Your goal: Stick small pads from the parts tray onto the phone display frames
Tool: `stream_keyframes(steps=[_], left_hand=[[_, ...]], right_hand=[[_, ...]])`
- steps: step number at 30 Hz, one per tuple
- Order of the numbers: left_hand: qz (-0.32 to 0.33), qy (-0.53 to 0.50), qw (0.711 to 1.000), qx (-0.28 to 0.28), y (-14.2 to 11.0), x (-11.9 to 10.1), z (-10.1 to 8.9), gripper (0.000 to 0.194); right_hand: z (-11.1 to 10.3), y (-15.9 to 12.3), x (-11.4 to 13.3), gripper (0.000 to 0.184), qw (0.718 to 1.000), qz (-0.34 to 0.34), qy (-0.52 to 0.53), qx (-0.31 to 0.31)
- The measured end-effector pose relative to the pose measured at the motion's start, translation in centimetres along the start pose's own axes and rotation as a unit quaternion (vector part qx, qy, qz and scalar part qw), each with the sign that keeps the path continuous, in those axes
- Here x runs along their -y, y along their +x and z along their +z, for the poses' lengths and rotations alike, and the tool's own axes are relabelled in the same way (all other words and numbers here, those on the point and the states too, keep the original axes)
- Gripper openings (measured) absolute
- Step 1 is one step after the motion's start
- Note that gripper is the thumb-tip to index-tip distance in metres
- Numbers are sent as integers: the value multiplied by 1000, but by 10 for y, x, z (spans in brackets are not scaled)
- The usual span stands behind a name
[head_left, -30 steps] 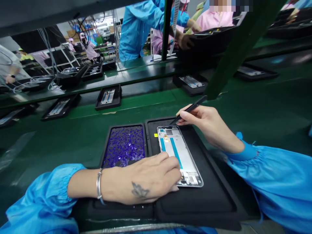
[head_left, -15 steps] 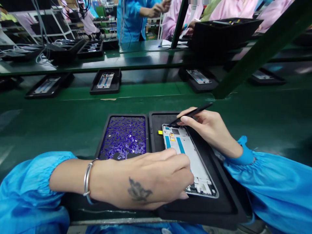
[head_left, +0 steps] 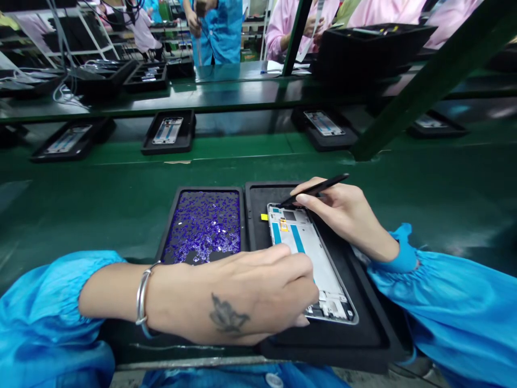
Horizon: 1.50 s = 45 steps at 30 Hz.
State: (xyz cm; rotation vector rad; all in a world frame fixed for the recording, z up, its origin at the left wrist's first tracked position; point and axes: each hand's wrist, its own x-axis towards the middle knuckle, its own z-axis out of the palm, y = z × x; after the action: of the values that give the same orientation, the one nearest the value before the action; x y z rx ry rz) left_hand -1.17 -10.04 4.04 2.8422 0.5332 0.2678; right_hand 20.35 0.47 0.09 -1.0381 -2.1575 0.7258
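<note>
A silver phone frame (head_left: 319,258) with blue strips lies tilted in a black foam tray (head_left: 258,195). My left hand (head_left: 258,293) is closed over its lower left side, with its fingertips hidden beneath the hand. Pinched in my right hand (head_left: 343,207) are slim black tweezers (head_left: 319,187), their tip touching or just over the frame's top edge. A yellow tab (head_left: 264,217) sticks out at the frame's upper left. Beside it, a second black tray (head_left: 172,226) holds many tiny purple-edged pieces (head_left: 210,221), partly covered by my left hand.
Across the green bench (head_left: 100,205), several black trays with phone frames (head_left: 167,131) stand in a row. A green post (head_left: 420,81) slants down at the right. Behind, a raised shelf bears a large black box (head_left: 371,59), cables and trays. Co-workers (head_left: 226,32) stand or sit beyond.
The view has shifted slightly. My hands, the tweezers and the phone frame keep nearly the same places relative to each other. The co-worker in blue across the bench has lowered their hands and moved left.
</note>
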Motion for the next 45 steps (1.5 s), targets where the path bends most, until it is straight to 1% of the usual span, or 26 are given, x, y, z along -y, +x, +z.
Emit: stream_keyframes(steps=[8,10,12,15,20,25,29,35,38,41,45], left_hand=[[-2,-8,1000,1,-1,0,3,26],[0,-10,1000,0,-1,1,3,25],[2,-8,1000,4,-1,1,3,24],[13,9,1000,10,0,1,2,22],[18,17,1000,-3,0,1,3,12],[10,6,1000,-10,0,1,4,15],[8,8,1000,-6,1,0,4,19],[7,9,1000,5,0,0,3,23],[10,13,1000,7,0,0,3,25],[9,11,1000,5,1,0,4,25],[15,11,1000,-1,1,0,3,23]], right_hand=[[1,-5,5,23,998,-35,-46,2],[1,-5,5,24,999,-17,-37,-13],[1,-4,6,26,999,18,-9,-30],[2,-2,6,27,997,55,38,-28],[3,2,5,29,995,81,53,-25],[2,5,0,34,992,104,69,-14],[3,7,1,34,993,106,49,-12],[3,8,4,35,992,112,53,-16],[2,8,2,36,994,102,43,-9],[1,8,1,35,995,95,39,-14],[2,7,4,33,997,78,1,-20]])
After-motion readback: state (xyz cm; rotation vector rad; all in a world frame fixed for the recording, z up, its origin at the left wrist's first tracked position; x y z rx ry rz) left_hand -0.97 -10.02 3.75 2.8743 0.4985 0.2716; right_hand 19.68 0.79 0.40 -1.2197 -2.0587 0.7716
